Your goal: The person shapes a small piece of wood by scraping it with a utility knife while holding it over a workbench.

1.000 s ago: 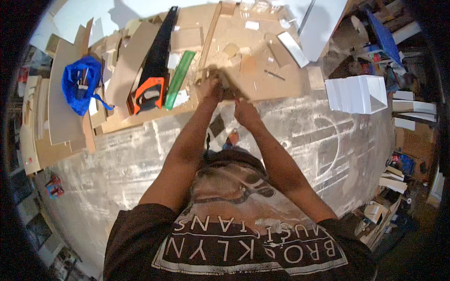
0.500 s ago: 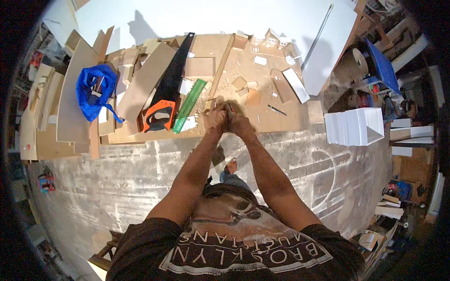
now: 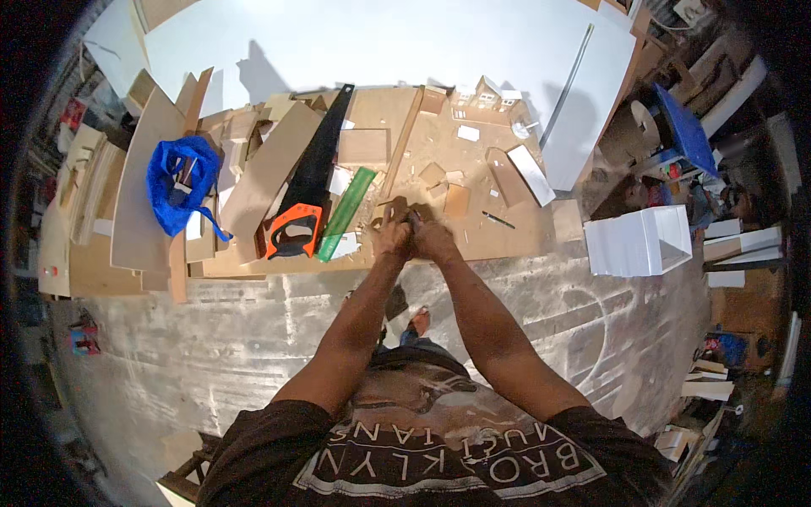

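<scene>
My left hand [image 3: 392,237] and my right hand [image 3: 434,240] are pressed close together over the near edge of the brown work board [image 3: 473,240]. Both have their fingers curled inward. A small dark item [image 3: 413,217] shows between the fingertips, too small and shaded to name. Whatever else they grip is hidden by the fingers. Left of my hands lie a green ruler [image 3: 347,214] and a handsaw [image 3: 296,230] with an orange and black handle. A dark pen [image 3: 498,220] rests to the right. Beyond the fingers are small wood offcuts [image 3: 457,199] and scattered chips.
A blue bag [image 3: 182,182] sits among leaning panels and wood strips at left. A small model house [image 3: 487,95] stands at the board's far side, before a white sheet [image 3: 380,42]. A long metal rod [image 3: 568,84] lies on that sheet. At right is a white box [image 3: 638,241].
The whole scene sits slightly lower in the picture. Both hands stay together at the same place on the board, with the fingers shifted slightly.
</scene>
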A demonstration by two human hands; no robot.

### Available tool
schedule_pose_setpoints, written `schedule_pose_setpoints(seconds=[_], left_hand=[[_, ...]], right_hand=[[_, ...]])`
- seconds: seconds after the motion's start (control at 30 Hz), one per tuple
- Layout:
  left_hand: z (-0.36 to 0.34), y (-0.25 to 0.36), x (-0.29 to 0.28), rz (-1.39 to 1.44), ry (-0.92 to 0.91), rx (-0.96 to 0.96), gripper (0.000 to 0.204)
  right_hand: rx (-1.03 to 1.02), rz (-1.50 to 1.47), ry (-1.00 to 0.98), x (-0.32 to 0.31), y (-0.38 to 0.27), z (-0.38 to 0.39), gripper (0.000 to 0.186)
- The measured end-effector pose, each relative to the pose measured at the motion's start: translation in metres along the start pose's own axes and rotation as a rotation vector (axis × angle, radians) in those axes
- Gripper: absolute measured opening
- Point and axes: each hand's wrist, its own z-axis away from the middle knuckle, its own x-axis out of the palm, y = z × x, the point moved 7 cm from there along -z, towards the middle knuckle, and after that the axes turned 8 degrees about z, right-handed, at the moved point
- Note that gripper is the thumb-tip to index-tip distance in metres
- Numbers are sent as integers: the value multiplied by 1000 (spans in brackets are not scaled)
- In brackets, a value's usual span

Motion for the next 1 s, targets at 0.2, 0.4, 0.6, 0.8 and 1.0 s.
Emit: schedule_pose_setpoints(seconds=[0.2, 0.4, 0.6, 0.8, 1.0], left_hand=[[4, -1, -3, 49, 298, 31, 44], [-6, -3, 6, -52, 235, 8, 35], [-20, -24, 26, -39, 151, 32, 25], [-22, -13, 34, 0, 207, 49, 31], [-4, -32, 30, 24, 17, -64, 29]], right_hand=[[-3, -284, 142, -8, -4, 33, 61], [208, -160, -182, 48, 27, 58, 47], [259, -194, 56, 37, 12, 93, 30], [84, -209, 215, 33, 37, 78, 41], [-30, -428, 208, -34, -21, 50, 57]])
